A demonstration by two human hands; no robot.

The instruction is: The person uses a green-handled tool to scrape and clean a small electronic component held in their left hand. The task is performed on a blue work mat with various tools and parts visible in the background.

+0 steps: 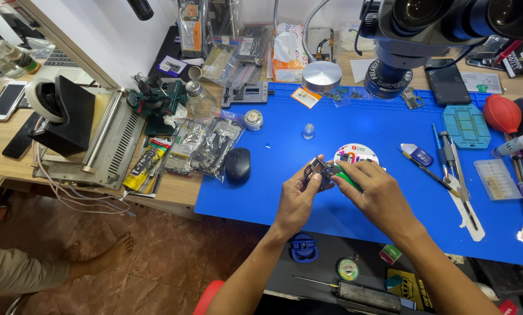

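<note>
Head view: both hands meet over the middle of the blue mat (285,192) on the bench (5,149). The left hand (296,201) has its grip clenched on a small dark part (318,170), thumb and fingers pinching its left edge. The part is flat and blackish with metal glints, a small electronic piece; finer detail is too small to tell. It is held just above the mat, in front of a round white disc (357,153) with coloured marks. The right hand (378,192) grasps a green tool (348,179), whose tip touches the part's right side; most of the tool is hidden under the fingers.

A black mouse (237,165) lies left of the hands at the mat's edge, beside clear bags (212,143) of parts. A small clear bottle (309,130) stands beyond the hands. Tweezers (448,153) and a blue-tipped pry tool (418,154) lie to the right, well apart from the hands. A microscope (401,35) hangs over the far side. A red blower (502,113) sits at the right edge.
</note>
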